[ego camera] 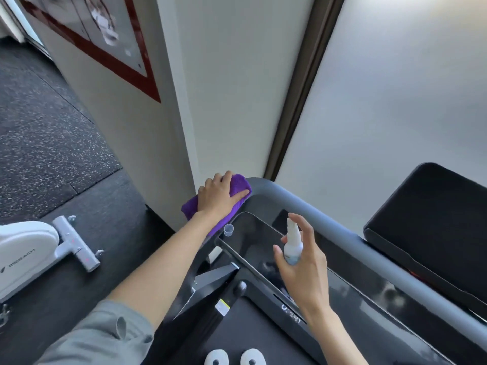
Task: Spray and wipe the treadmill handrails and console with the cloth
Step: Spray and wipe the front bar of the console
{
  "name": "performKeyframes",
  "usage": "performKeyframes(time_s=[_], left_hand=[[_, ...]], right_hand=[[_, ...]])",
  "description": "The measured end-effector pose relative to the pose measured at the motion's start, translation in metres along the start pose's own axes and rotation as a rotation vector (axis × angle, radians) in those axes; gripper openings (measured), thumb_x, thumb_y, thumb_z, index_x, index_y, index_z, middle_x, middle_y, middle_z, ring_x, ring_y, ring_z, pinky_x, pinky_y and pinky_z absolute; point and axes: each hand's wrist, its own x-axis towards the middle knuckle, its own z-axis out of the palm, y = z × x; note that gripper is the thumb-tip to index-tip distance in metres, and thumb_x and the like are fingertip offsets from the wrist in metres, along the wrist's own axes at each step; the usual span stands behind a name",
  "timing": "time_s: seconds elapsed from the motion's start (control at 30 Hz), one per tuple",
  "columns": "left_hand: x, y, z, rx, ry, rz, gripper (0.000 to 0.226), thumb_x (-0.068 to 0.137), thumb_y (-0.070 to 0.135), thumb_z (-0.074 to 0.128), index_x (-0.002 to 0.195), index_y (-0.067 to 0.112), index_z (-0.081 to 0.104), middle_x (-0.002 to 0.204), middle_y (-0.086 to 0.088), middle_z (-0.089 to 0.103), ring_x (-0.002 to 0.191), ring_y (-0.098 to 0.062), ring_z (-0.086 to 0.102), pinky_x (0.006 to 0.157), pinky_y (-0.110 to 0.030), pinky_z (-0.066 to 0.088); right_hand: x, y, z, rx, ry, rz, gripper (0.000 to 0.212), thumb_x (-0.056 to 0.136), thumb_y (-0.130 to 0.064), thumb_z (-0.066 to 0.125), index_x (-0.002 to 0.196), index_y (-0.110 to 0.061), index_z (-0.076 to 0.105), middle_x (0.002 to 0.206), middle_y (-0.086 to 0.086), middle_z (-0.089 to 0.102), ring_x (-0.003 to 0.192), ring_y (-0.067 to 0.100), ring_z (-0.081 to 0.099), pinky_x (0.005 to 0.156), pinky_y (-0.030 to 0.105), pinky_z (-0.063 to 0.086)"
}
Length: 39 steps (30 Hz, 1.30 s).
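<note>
A: Item one: left hand [220, 194], fingers flat on purple cloth [238, 184], handrail [303, 200] corner, 11 o'clock; wall just beyond.

B: Item two: my right hand [305, 270], fingers round spray bottle [292, 245] over console [253, 241]. Contents unreadable.

I can make out one brand: grey letters on the white housing of the exercise machine [23, 248] at the left, seen upside down from my angle, which seem to read MERACH beside a small logo mark. On the treadmill console [263, 246], pale digits glow near its lower edge, partly behind my right wrist; they are too blurred to read with any confidence.
</note>
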Motion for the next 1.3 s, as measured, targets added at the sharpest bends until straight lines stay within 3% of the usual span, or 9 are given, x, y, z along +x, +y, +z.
performKeyframes(time_s=[0.2, 0.4, 0.63, 0.73, 0.8, 0.9, 1.0, 1.13, 1.3], left_hand=[[0.052, 0.034, 0.01, 0.085, -0.06, 0.207, 0.067, 0.084, 0.069, 0.045, 0.125, 0.016, 0.044, 0.122, -0.008, 0.054, 0.108, -0.032, 0.052, 0.088, -0.043, 0.041], [0.051, 0.077, 0.029, 0.178, 0.039, 0.39, 0.063, 0.087, 0.068, 0.043, 0.126, 0.018, 0.048, 0.119, -0.005, 0.056, 0.106, -0.027, 0.052, 0.088, -0.039, 0.037], [0.016, 0.116, 0.047, -0.059, 0.057, 0.491, 0.055, 0.083, 0.063, 0.055, 0.117, 0.02, 0.057, 0.112, -0.001, 0.06, 0.105, -0.025, 0.054, 0.093, -0.037, 0.029], [-0.006, 0.121, 0.061, -0.267, 0.098, 0.532, 0.051, 0.079, 0.058, 0.059, 0.115, 0.023, 0.06, 0.11, 0.003, 0.065, 0.111, -0.019, 0.056, 0.114, -0.042, 0.013], [-0.006, 0.12, 0.056, -0.347, 0.06, 0.501, 0.05, 0.078, 0.055, 0.063, 0.117, 0.024, 0.06, 0.113, 0.004, 0.065, 0.115, -0.016, 0.054, 0.117, -0.042, 0.003], [0.006, 0.112, 0.041, -0.41, -0.105, 0.511, 0.047, 0.079, 0.05, 0.069, 0.118, 0.025, 0.06, 0.116, 0.008, 0.066, 0.115, -0.014, 0.055, 0.118, -0.042, 0.007], [0.012, 0.106, 0.033, -0.443, -0.199, 0.531, 0.046, 0.08, 0.049, 0.069, 0.12, 0.028, 0.059, 0.118, 0.014, 0.064, 0.114, -0.008, 0.055, 0.119, -0.038, 0.007], [0.009, 0.104, 0.038, -0.416, -0.151, 0.541, 0.047, 0.079, 0.051, 0.069, 0.12, 0.03, 0.058, 0.121, 0.014, 0.062, 0.115, -0.008, 0.053, 0.116, -0.034, 0.009], [0.007, 0.105, 0.037, -0.4, -0.137, 0.548, 0.048, 0.079, 0.051, 0.068, 0.12, 0.029, 0.059, 0.123, 0.013, 0.062, 0.117, -0.01, 0.053, 0.117, -0.038, 0.011]], right_hand=[[-0.006, 0.018, -0.033, -0.006, 0.095, 0.024, 0.072, 0.081, -0.011, 0.072, 0.126, -0.052, 0.032, 0.095, -0.013, 0.064, 0.078, 0.008, 0.062, 0.071, 0.017, 0.047], [-0.006, 0.022, -0.046, 0.022, 0.183, 0.022, 0.071, 0.078, -0.008, 0.074, 0.125, -0.047, 0.037, 0.092, -0.012, 0.065, 0.077, 0.004, 0.062, 0.072, 0.002, 0.041], [-0.007, 0.02, -0.049, 0.076, 0.234, 0.0, 0.069, 0.077, -0.006, 0.075, 0.126, -0.04, 0.04, 0.09, -0.01, 0.064, 0.076, 0.002, 0.062, 0.071, 0.002, 0.041], [-0.009, 0.022, -0.05, 0.068, 0.216, 0.017, 0.071, 0.078, -0.008, 0.075, 0.125, -0.046, 0.037, 0.086, -0.01, 0.064, 0.071, 0.007, 0.062, 0.068, 0.008, 0.045], [-0.01, 0.027, -0.05, 0.028, 0.178, 0.035, 0.072, 0.079, -0.011, 0.074, 0.126, -0.048, 0.034, 0.081, -0.009, 0.062, 0.067, 0.011, 0.061, 0.064, 0.016, 0.048], [-0.019, 0.036, -0.05, -0.096, 0.16, 0.048, 0.07, 0.079, -0.013, 0.074, 0.129, -0.044, 0.036, 0.088, -0.011, 0.064, 0.061, 0.009, 0.054, 0.056, 0.013, 0.041], [-0.034, 0.045, -0.055, -0.166, 0.158, 0.059, 0.068, 0.077, -0.012, 0.075, 0.131, -0.039, 0.042, 0.099, -0.01, 0.067, 0.063, 0.01, 0.054, 0.056, 0.021, 0.044], [-0.043, 0.054, -0.054, -0.231, 0.046, 0.012, 0.064, 0.081, -0.015, 0.071, 0.13, -0.042, 0.039, 0.092, 0.0, 0.066, 0.064, 0.022, 0.06, 0.054, 0.035, 0.053], [-0.04, 0.05, -0.052, -0.179, 0.055, 0.07, 0.057, 0.082, -0.009, 0.065, 0.122, -0.041, 0.041, 0.073, -0.012, 0.052, 0.057, 0.014, 0.04, 0.054, 0.031, 0.047]])
